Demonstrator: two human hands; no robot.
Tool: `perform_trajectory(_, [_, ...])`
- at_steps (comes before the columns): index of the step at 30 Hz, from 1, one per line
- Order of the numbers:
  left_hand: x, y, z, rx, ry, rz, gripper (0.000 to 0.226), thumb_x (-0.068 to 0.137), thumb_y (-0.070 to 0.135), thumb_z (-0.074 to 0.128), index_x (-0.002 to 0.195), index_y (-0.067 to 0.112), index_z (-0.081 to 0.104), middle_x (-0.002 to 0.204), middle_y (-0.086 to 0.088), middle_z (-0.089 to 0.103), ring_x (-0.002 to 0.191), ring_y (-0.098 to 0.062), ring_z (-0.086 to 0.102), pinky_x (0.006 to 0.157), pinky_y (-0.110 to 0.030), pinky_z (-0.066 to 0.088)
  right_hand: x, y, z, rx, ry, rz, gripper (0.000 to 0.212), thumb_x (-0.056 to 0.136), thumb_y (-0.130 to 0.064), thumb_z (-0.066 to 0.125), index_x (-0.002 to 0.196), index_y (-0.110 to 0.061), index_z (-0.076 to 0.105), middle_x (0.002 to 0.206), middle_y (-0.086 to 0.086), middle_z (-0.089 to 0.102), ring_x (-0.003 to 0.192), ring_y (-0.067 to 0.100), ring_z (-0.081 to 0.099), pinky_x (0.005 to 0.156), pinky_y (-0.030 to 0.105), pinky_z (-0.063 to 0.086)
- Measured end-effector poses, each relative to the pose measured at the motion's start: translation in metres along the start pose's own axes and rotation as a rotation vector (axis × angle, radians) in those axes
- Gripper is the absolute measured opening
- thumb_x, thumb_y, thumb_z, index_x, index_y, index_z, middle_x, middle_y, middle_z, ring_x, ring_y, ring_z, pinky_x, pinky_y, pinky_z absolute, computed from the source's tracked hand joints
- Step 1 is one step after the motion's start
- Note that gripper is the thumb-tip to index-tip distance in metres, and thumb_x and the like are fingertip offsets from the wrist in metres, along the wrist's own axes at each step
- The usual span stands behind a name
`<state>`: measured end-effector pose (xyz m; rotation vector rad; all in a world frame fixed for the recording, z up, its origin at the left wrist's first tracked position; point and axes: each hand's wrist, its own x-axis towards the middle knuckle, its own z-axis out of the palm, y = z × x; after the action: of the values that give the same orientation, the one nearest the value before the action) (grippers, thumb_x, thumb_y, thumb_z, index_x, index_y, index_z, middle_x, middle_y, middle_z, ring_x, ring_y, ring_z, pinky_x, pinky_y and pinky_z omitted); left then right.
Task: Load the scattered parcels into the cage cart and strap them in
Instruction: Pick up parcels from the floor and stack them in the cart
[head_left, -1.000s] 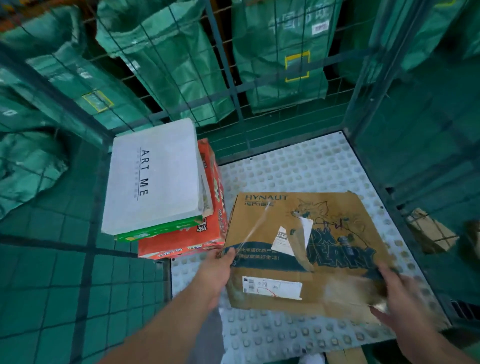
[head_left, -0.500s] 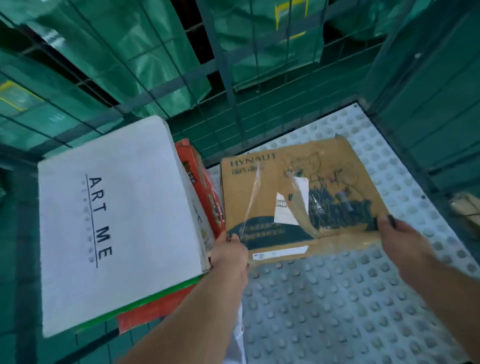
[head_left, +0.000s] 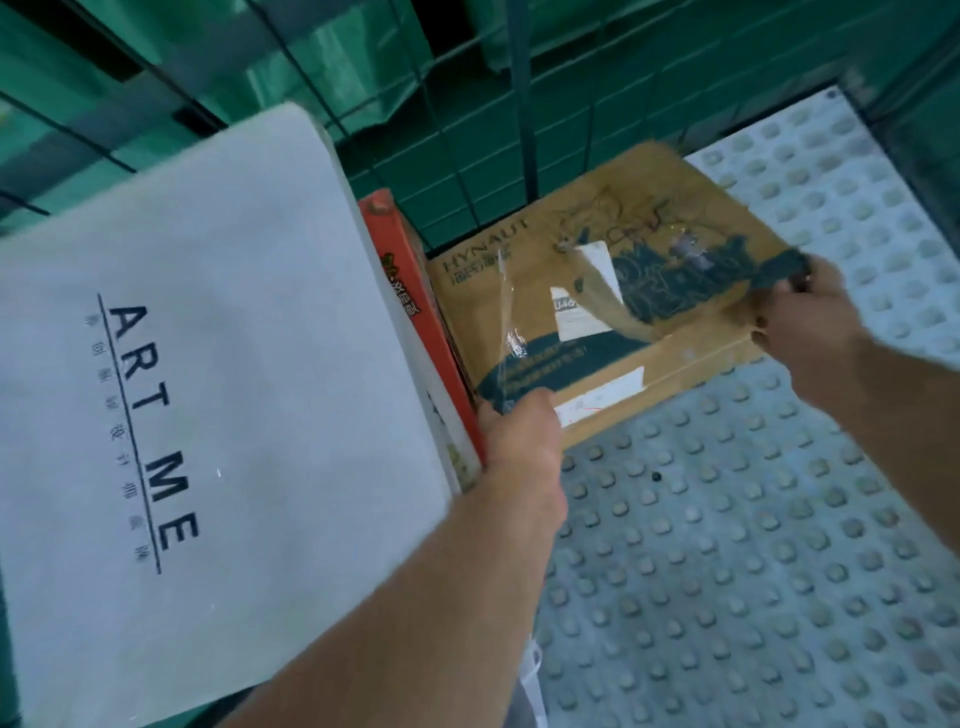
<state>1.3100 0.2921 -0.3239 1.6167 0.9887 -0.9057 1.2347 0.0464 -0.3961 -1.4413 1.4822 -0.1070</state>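
A brown cardboard parcel (head_left: 623, 280) with blue print and clear tape lies on the cage cart's studded grey floor (head_left: 753, 519), against the back mesh. My left hand (head_left: 519, 436) grips its near left corner. My right hand (head_left: 805, 312) grips its right edge. To the left stands a stack: a white "ART ME" box (head_left: 218, 395) on top, an orange box (head_left: 410, 312) beneath it, touching the brown parcel's left side.
The cart's wire mesh back wall (head_left: 519, 130) and right side post (head_left: 893, 104) close in the floor. Green sacks (head_left: 104, 104) hang beyond the mesh. The studded floor stretches from the parcel towards me.
The brown parcel has moved further back and left, up against the orange box and the mesh. Both hands stayed on it. My view has dropped closer to the stack.
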Motion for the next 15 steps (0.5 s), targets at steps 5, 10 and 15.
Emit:
perform_trajectory(5, [0.011, 0.002, 0.016, -0.294, -0.048, -0.084, 0.096, 0.057, 0.036, 0.070, 0.148, 0.045, 0.042, 0.152, 0.008, 0.046, 0.137, -0.021, 0.046, 0.108, -0.046, 0.038, 0.001, 0.006, 0.005, 0.109, -0.069, 0.090, 0.056, 0.096, -0.009, 0.045, 0.135, -0.047, 0.038, 0.106, -0.010, 0.054, 0.105, 0.023, 0.062, 0.091, 0.041, 0.056])
perform_trajectory(10, [0.083, -0.020, 0.019, -0.275, 0.006, -0.052, 0.112, 0.034, 0.051, 0.069, 0.143, 0.044, 0.048, 0.146, 0.003, 0.056, 0.129, -0.029, 0.057, 0.104, -0.055, 0.043, -0.015, 0.027, 0.011, 0.118, -0.081, 0.208, 0.054, 0.097, -0.010, 0.039, 0.144, -0.038, 0.036, 0.125, 0.000, 0.054, 0.117, 0.028, 0.060, 0.088, 0.041, 0.054])
perform_trajectory(15, [0.052, 0.001, 0.022, -0.125, -0.004, -0.122, 0.091, 0.071, 0.047, 0.065, 0.156, 0.035, 0.033, 0.163, 0.002, 0.031, 0.142, -0.031, 0.039, 0.114, -0.056, 0.032, -0.023, 0.021, 0.036, 0.116, -0.024, 0.234, 0.054, 0.102, -0.014, 0.025, 0.147, -0.042, 0.033, 0.128, 0.004, 0.056, 0.104, 0.028, 0.063, 0.095, 0.045, 0.057])
